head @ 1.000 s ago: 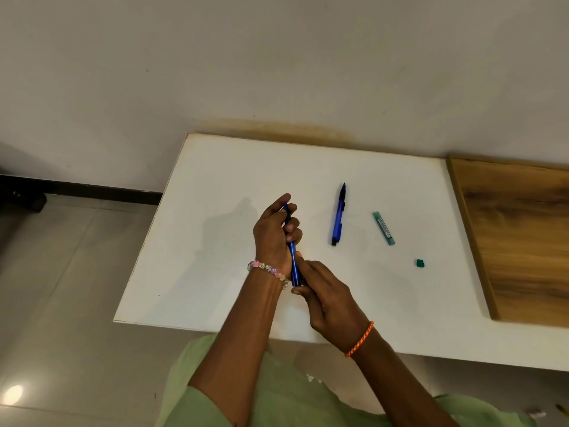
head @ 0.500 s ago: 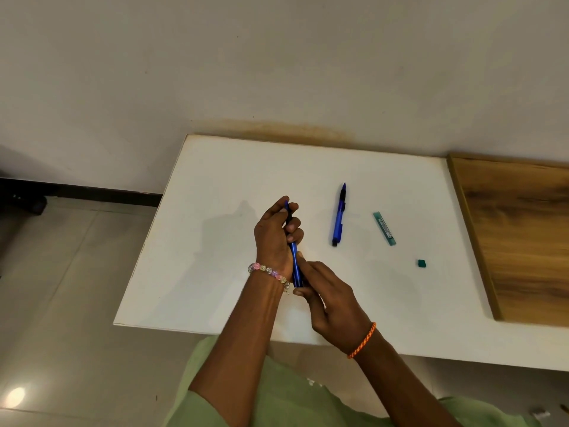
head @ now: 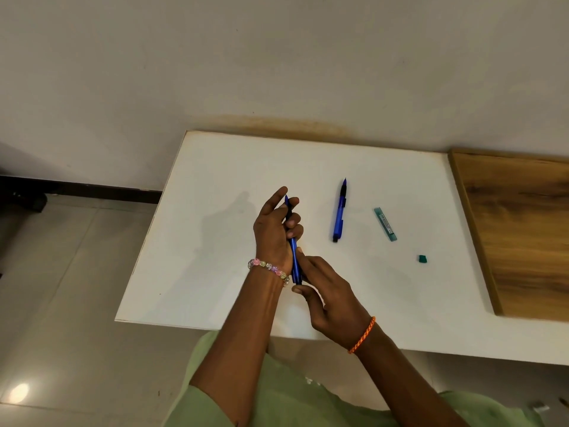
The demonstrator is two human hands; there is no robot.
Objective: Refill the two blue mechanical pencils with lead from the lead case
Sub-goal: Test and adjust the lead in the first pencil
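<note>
My left hand (head: 275, 229) grips a blue mechanical pencil (head: 295, 260) around its upper half, tip pointing away from me. My right hand (head: 329, 298) pinches the same pencil at its near end with thumb and fingertips. A second blue mechanical pencil (head: 339, 214) lies on the white table (head: 215, 272), to the right of my hands, tip pointing to the wall. Further right lies the teal lead case (head: 385, 224). Its small teal cap (head: 422, 258) sits apart from it, nearer to me.
A wooden surface (head: 523, 241) adjoins the white table on the right. The wall runs along the table's far edge. Tiled floor (head: 61, 288) lies to the left, below the table's left edge.
Both hands hold the pencil in nearly the same pose. The camera view has shifted slightly; the things on the table have not moved.
</note>
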